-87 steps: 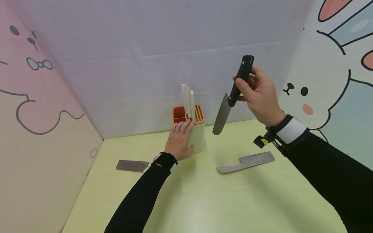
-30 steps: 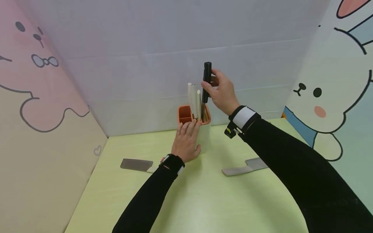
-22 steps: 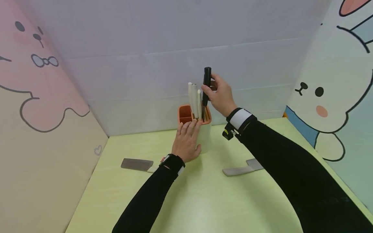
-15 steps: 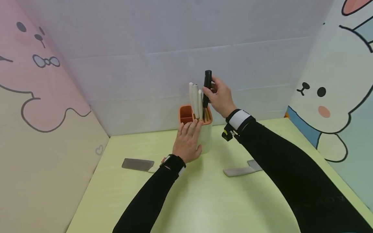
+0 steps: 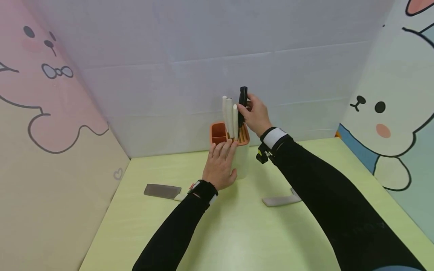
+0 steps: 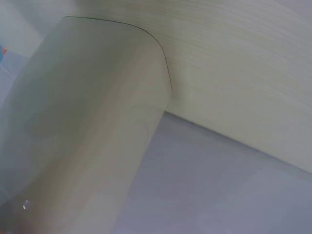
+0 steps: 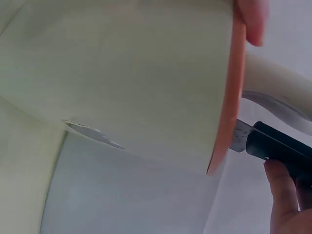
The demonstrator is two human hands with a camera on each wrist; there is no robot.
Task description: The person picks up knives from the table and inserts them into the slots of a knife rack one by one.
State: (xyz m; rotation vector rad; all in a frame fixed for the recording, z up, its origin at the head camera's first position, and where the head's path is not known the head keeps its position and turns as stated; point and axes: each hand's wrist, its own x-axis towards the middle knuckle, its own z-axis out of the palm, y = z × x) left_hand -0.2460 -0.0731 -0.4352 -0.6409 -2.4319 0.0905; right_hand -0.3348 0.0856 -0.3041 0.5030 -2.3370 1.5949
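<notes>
- no readable text, brands or nos. anywhere tbh
- walls: just cartoon animal drawings, no lettering
- knife block (image 5: 239, 158): plain, no logo
- wrist views: too close/blurry, nothing legible

Above the knife block (image 5: 237, 154), white handles (image 5: 229, 113) crowd the left of the black knife (image 5: 242, 101), while its right lies open. On the table (image 5: 237, 233), a cleaver (image 5: 161, 191) lies left and another cleaver (image 5: 279, 200) right; the strip between is bare.
</notes>
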